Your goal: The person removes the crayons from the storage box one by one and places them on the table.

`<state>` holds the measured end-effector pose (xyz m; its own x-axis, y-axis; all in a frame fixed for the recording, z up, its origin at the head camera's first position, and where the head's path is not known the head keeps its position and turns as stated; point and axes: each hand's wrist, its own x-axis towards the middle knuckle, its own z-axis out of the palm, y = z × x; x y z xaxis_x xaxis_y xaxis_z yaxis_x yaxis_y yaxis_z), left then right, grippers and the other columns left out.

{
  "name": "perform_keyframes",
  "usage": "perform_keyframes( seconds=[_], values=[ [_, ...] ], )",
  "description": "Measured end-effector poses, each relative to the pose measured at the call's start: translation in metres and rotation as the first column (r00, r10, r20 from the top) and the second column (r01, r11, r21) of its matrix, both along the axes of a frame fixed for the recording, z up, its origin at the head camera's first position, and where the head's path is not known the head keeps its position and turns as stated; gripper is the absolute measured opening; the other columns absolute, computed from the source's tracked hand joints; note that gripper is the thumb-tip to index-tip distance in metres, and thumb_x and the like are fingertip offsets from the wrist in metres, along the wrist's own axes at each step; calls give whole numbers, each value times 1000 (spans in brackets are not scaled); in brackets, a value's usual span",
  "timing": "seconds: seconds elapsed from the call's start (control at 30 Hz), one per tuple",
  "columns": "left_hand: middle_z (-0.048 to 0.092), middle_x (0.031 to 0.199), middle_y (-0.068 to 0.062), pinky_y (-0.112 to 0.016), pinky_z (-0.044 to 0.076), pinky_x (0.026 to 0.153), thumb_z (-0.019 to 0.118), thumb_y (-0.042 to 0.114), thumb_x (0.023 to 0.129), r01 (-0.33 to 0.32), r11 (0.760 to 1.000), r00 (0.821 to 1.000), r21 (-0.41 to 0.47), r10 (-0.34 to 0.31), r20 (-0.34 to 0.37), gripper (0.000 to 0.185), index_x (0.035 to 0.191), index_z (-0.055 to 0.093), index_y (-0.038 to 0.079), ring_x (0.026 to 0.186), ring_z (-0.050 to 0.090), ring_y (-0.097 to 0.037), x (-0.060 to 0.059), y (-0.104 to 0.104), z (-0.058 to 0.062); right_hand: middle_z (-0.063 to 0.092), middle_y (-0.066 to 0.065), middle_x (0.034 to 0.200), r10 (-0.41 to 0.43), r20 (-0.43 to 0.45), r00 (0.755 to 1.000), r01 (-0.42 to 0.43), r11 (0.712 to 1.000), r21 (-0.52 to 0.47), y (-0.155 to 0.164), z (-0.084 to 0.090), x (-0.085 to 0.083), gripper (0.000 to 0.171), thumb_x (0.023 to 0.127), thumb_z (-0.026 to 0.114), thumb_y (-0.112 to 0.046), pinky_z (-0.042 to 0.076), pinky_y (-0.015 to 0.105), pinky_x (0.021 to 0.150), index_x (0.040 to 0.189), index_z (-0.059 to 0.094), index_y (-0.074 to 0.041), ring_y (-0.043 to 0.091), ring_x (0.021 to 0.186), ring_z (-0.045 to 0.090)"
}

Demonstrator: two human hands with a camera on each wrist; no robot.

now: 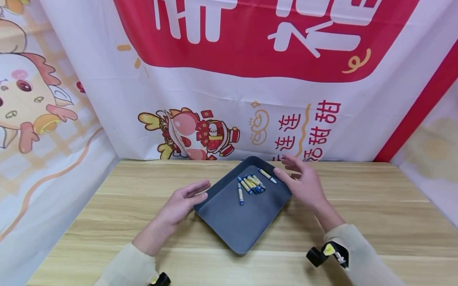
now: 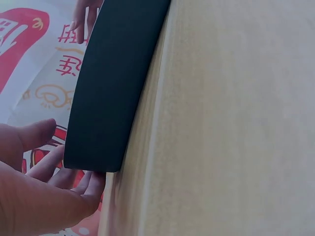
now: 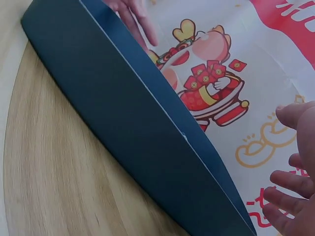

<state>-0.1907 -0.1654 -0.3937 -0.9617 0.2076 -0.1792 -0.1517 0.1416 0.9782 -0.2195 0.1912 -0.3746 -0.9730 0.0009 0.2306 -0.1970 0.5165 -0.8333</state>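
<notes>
A dark grey tray [image 1: 232, 226] lies turned at an angle on the wooden table. Inside it, toward the far end, several crayons [image 1: 251, 184] with pale wrappers and blue ends sit bunched together. One crayon [image 1: 267, 175] lies apart near the right wall, and another crayon [image 1: 241, 194] lies just left of the bunch. My left hand [image 1: 180, 204] is at the tray's left corner, fingertips right at the outer wall and thumb raised off it. On the opposite side, my right hand [image 1: 304, 182] is spread beside the tray, its thumb near the rim; the right wrist view shows its fingers apart from the wall.
The wooden table [image 1: 358, 206] extends to both sides of the tray. Behind it hangs a printed white and red cloth [image 1: 243, 91], close to the table's far edge. Black wrist cameras [image 1: 316, 256] stick out from the sleeves.
</notes>
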Motion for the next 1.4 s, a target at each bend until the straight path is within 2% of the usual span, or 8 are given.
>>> perform_keyframes(
  seconds=[0.23,0.43,0.5,0.7,0.87,1.17,1.4],
  values=[
    [51,164,-12,-45,35,129,60,11,107,13,999,1000,34,-13,16,50,157,51,7,155,44,-30,-3,-4,-5,69,14,140,-28,51,998,35,990,-133,-16,1,-4,58,102,73,-36,52,47,114,152,57,-12,29,129,64],
    [53,162,-13,-47,37,127,60,10,106,-2,1000,999,16,1,47,49,155,55,7,150,49,-29,-4,-7,-7,71,11,137,-37,113,993,60,976,-208,-32,2,-8,49,102,73,-34,52,19,98,147,63,-16,25,127,66],
    [54,162,-13,-49,36,127,60,11,106,-7,1000,998,18,6,57,48,154,55,7,148,51,-28,-4,-7,-8,72,12,137,-30,121,992,57,971,-230,-36,1,-11,48,102,73,-34,52,14,93,145,64,-16,24,126,67],
    [55,160,-13,-53,34,129,59,11,107,-16,999,997,32,14,73,47,153,56,8,146,54,-27,-4,-7,-10,74,9,132,-6,144,990,46,960,-276,-41,-7,-22,45,101,75,-33,54,18,93,143,67,-19,16,118,69],
    [53,161,-15,-51,35,129,59,10,107,-5,999,997,45,2,72,48,155,55,7,145,55,-28,-4,-7,-10,74,10,130,42,165,985,14,947,-322,-40,-13,-30,46,101,75,-30,56,20,94,143,66,-14,8,109,69],
    [55,159,-16,-51,36,128,58,10,107,-2,999,998,33,0,66,46,154,56,8,143,57,-27,-4,-6,-11,74,10,128,75,192,979,-11,949,-315,-37,-22,-35,44,100,76,-27,56,24,97,140,68,-9,15,112,68],
    [54,161,-14,-52,34,129,58,11,108,-1,1000,998,25,0,66,46,153,57,9,146,54,-28,-4,-6,-12,75,10,124,92,195,976,-23,944,-330,-38,-21,-34,41,99,77,-20,57,20,93,137,69,-6,11,108,69]
  ],
)
